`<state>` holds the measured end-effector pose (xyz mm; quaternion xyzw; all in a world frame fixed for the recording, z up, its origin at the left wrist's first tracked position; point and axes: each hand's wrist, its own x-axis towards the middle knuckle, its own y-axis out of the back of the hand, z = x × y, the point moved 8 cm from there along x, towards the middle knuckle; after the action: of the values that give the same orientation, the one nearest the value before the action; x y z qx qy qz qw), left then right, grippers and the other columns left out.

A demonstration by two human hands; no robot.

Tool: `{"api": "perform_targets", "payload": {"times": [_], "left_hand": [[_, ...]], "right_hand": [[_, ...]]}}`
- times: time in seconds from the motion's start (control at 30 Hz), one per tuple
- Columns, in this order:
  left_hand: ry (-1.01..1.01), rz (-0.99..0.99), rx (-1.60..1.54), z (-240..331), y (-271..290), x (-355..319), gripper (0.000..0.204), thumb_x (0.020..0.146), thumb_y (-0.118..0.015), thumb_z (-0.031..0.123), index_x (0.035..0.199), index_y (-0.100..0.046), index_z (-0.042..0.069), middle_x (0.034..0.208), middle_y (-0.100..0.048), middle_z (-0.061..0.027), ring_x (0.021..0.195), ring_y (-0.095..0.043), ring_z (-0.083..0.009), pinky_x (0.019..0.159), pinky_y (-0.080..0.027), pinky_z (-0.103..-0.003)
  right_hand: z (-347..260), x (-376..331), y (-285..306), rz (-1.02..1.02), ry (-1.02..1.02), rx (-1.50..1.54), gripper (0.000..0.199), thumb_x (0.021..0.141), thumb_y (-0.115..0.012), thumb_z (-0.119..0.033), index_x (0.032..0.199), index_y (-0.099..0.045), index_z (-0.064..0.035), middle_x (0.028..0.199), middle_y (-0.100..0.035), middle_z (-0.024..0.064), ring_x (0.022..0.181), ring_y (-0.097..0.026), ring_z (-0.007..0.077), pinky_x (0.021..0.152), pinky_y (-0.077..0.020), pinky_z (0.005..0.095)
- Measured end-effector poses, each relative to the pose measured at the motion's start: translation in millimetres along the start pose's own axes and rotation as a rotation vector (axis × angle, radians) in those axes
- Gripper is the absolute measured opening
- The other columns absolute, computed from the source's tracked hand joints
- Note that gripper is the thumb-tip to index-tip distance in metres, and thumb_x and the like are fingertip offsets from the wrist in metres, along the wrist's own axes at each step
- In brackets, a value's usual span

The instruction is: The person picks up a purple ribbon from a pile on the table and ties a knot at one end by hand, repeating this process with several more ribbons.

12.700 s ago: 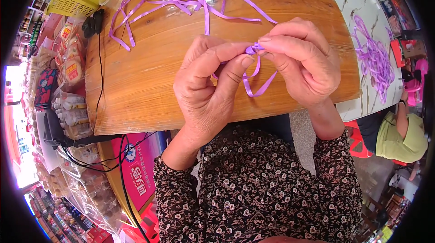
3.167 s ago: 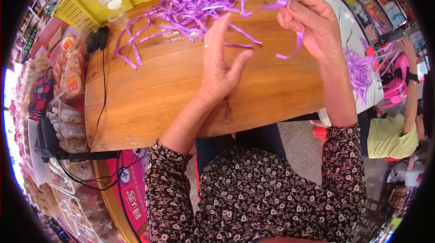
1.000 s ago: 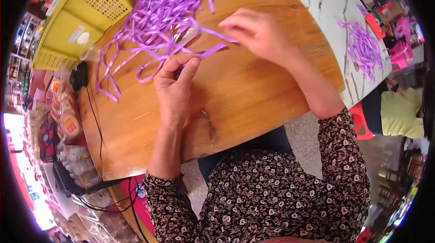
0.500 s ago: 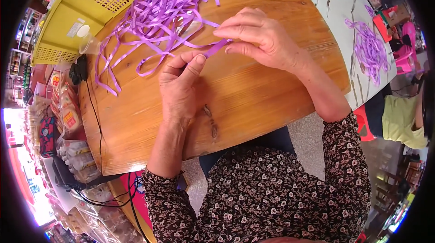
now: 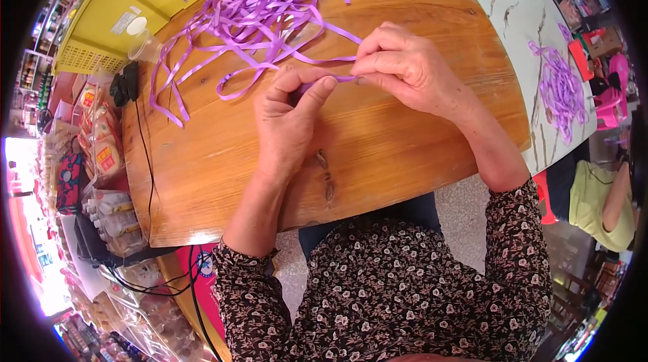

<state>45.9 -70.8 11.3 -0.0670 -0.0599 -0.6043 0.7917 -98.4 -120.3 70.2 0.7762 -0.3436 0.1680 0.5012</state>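
Over the middle of the wooden table [image 5: 398,153], a purple ribbon [image 5: 343,79] stretches between the left hand [image 5: 285,116], its thumb and curled forefinger pinching it, and the right hand [image 5: 413,72], fingertips closed on it farther right. On the far side lies a tangled ribbon heap [image 5: 270,1], right of a yellow basket [image 5: 101,21].
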Motion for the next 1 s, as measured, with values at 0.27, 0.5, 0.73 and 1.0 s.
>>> {"api": "perform_targets", "payload": {"times": [0.27, 0.5, 0.73, 1.0], "left_hand": [[0.139, -0.049, -0.354, -9.6, -12.2, -2.0, 0.009, 0.083, -0.066, 0.003, 0.092, -0.065, 0.003, 0.086, -0.06, 0.0018, 0.077, -0.052, -0.0051, 0.069, -0.041, -0.02], [0.076, 0.001, -0.477, -9.2, -10.3, -6.0, 0.013, 0.085, -0.063, 0.002, 0.098, -0.062, 0.002, 0.093, -0.063, -0.0006, 0.084, -0.054, -0.0062, 0.075, -0.043, -0.019], [0.196, 0.015, -0.495, -18.7, -13.6, -10.0, 0.016, 0.086, -0.062, 0.0, 0.102, -0.063, 0.0, 0.095, -0.063, -0.0026, 0.089, -0.056, -0.0077, 0.08, -0.044, -0.021], [0.113, 0.025, -0.342, -16.3, -16.0, -12.3, 0.021, 0.084, -0.063, -0.001, 0.105, -0.064, 0.0, 0.098, -0.061, -0.0023, 0.09, -0.056, -0.0082, 0.08, -0.044, -0.02]], "right_hand": [[9.8, -9.9, -27.9, -0.177, -0.467, 0.841, 0.013, 0.081, -0.064, 0.0, 0.093, -0.067, -0.0003, 0.085, -0.061, 0.0032, 0.081, -0.056, 0.0106, 0.069, -0.0462, 0.0228], [19.1, -10.8, -33.6, 0.035, -0.511, 0.974, 0.02, 0.084, -0.06, 0.001, 0.103, -0.066, -0.0008, 0.091, -0.062, 0.0034, 0.086, -0.058, 0.0109, 0.076, -0.0472, 0.0225], [4.0, -6.3, -21.8, 0.049, -0.206, 0.31, 0.025, 0.081, -0.062, 0.006, 0.103, -0.066, -0.0031, 0.09, -0.063, 0.0055, 0.084, -0.061, 0.0139, 0.071, -0.0485, 0.0238], [-2.1, -6.9, -12.4, 0.174, -0.15, 0.116, 0.024, 0.079, -0.063, 0.006, 0.1, -0.067, -0.0041, 0.084, -0.064, 0.0078, 0.074, -0.062, 0.0169, 0.063, -0.0488, 0.0254]]}}
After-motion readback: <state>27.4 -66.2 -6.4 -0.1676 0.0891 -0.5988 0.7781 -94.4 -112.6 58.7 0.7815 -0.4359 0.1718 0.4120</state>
